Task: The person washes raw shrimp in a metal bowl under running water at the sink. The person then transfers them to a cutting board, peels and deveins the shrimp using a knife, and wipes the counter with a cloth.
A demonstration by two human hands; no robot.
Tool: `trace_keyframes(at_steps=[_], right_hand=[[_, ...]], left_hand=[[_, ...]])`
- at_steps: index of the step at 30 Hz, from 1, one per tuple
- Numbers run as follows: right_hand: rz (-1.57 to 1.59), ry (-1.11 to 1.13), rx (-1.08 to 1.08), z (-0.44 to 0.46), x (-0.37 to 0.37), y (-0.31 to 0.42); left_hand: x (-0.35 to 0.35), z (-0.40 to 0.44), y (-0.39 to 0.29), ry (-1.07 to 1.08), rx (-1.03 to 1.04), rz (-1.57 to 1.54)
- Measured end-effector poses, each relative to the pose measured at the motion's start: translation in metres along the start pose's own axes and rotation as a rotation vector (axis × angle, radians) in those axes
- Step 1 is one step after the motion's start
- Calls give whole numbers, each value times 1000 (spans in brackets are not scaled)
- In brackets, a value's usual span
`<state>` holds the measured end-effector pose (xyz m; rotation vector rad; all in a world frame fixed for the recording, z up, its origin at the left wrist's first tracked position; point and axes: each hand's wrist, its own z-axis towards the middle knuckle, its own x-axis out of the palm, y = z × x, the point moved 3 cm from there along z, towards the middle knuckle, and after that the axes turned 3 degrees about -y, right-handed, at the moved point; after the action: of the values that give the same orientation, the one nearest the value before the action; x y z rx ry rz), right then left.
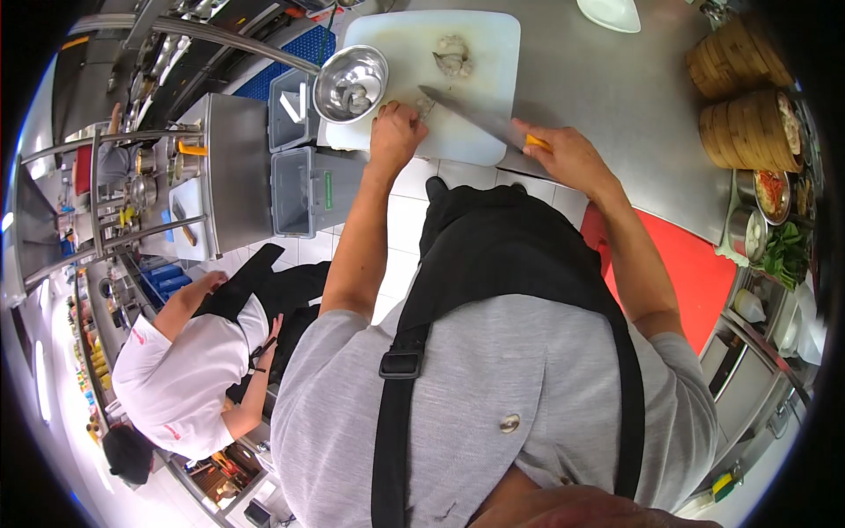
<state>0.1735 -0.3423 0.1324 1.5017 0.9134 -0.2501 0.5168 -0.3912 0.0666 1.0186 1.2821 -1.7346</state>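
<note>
Steel counter point(607, 114) shining, my right hand point(558, 157) is gripping the knife point(475, 116); left hand point(398, 134) curling, hold unclear, best tucked clear.

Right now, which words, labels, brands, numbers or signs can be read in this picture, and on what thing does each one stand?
None can be read with certainty.
Green label on the grey bin: too small to read.
Red prints on the white shirt: too small and blurred.
Knife: no lettering can be made out.
</note>
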Motion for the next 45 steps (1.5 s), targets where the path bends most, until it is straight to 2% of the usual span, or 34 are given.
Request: trace_keyframes(at_steps=[4,7,10,13,16,19,25,28,31,34,37,45], right_hand=[[24,-14,24,1,-2,-1],[77,20,-54,-8,14,-8],[33,71,48,-15,13,-5],[74,-14,53,-18,11,-11],[148,4,12,-25,15,-9],[87,78,36,-28,19,-9],[130,-7,47,-31,12,-13],[119,160,141,-35,4,-1],[142,68,16,-38,12,-12],[168,94,19,-39,9,-10],[135,177,106,-43,-3,6],[-98,16,45,-44,-14,11]], left_hand=[[-4,-9,0,-5,-36,-29],[-8,-14,-15,-39,-96,-78],[1,-20,-19,-105,-177,-79],[5,-24,-22,-140,-216,-82],[8,-25,-25,-151,-239,-77],[15,-25,-22,-189,-296,-144],[16,-27,-20,-227,-315,-111],[15,-27,-21,-219,-368,-153],[12,-26,-22,-211,-397,-215],[12,-26,-19,-210,-386,-230],[9,-26,-22,-211,-398,-252],[9,-25,-21,-152,-392,-261]])
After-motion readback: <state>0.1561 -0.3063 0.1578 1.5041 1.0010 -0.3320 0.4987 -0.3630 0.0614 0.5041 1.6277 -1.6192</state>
